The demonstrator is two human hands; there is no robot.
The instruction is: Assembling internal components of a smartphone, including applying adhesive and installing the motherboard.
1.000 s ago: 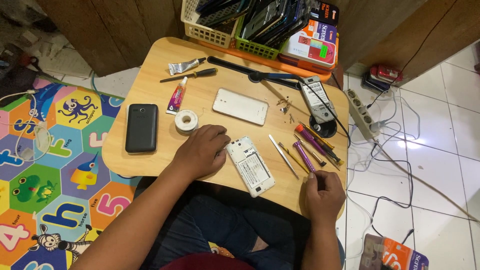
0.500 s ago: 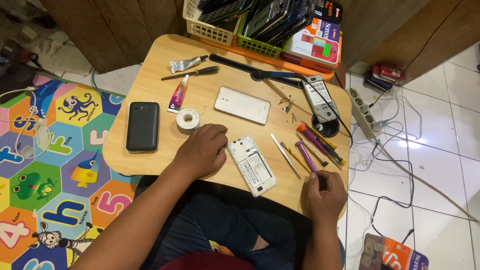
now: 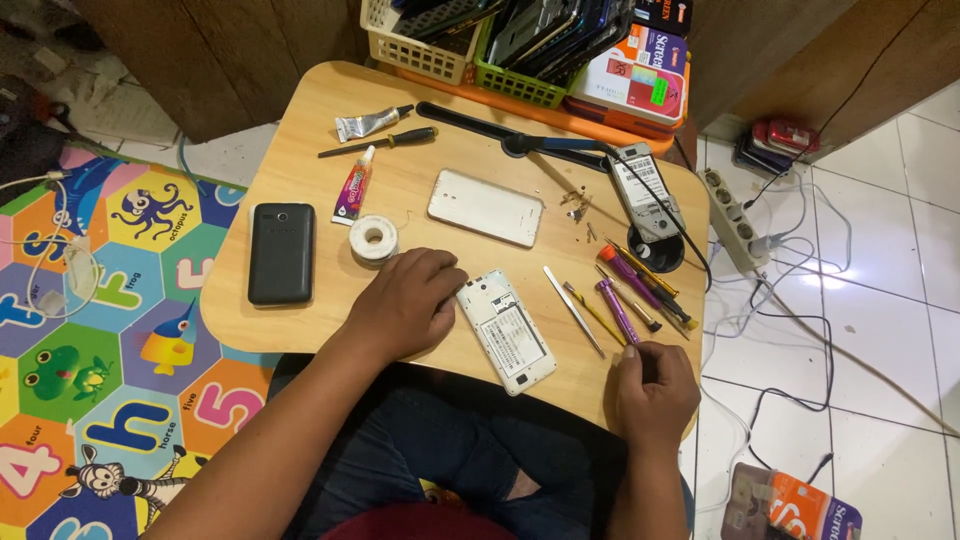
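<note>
An opened white phone (image 3: 510, 335) lies back-up on the small wooden table (image 3: 300, 120), near its front edge. My left hand (image 3: 405, 300) rests palm-down beside it, and its fingertips press on the phone's upper left corner. My right hand (image 3: 655, 390) sits at the table's front right edge. Its fingers are curled around the near end of a purple screwdriver (image 3: 615, 308), which lies flat on the table. Beside the screwdriver lie a metal pry tool (image 3: 572, 308) and other small screwdrivers (image 3: 650, 280).
Also on the table are a white back cover (image 3: 486, 207), a black phone (image 3: 281, 252), a solder roll (image 3: 373, 238), glue tubes (image 3: 352, 185), a black screwdriver (image 3: 385, 140), loose screws (image 3: 575, 200) and a soldering iron (image 3: 520, 140). Baskets of phones (image 3: 500, 40) stand behind. A power strip (image 3: 735, 220) and cables lie on the floor at right.
</note>
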